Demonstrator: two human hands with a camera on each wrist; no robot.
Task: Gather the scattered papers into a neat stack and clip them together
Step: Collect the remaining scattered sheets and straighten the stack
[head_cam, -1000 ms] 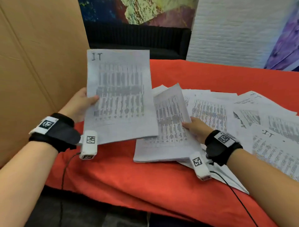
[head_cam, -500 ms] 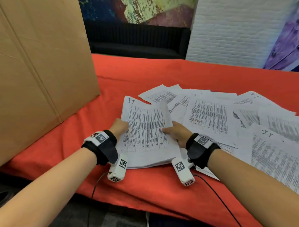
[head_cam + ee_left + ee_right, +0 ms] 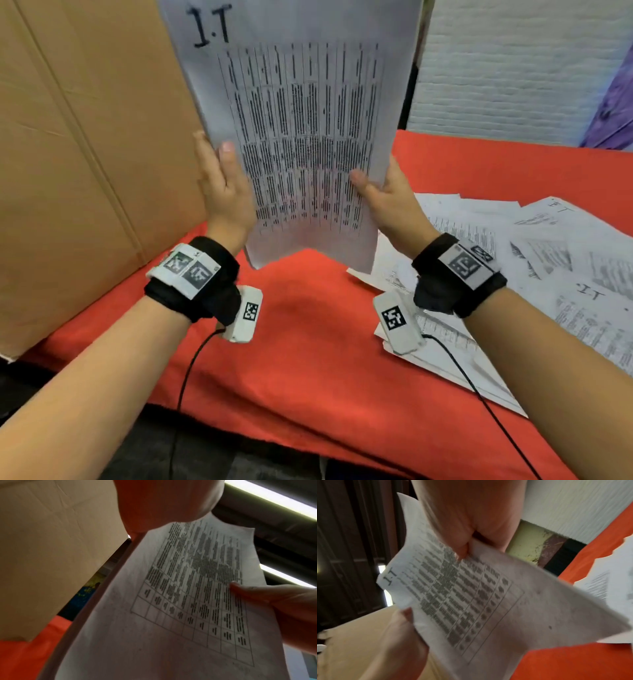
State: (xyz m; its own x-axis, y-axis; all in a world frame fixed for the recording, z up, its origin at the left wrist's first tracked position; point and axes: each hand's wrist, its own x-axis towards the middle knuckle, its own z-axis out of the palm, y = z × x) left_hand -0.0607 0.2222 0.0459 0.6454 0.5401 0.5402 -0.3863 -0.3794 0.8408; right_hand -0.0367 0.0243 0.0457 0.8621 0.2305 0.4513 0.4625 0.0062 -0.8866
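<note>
Both hands hold a gathered sheaf of papers upright above the red tablecloth. The left hand clasps the sheaf's left edge, thumb across the printed face and fingers behind; the right hand clasps the opposite edge in the same manner. Half a second earlier this sheaf lay flat on the cloth beneath both hands; it is now raised on end, its lower edge clear of the cloth and bowed upward between the two grips. The lift is read as preparation for tapping the lower edge square (the usual way to even a bundle).

In the left wrist view the sheaf's side edge shows some thickness, so it probably holds several sheets, though blur prevents a count. Outward of the right grip, loose sheets lie scattered and overlapping on the cloth, well apart from the sheaf. Gathering is therefore judged incomplete. No clip is visible in any view. A cardboard panel stands outward of the left grip.
</note>
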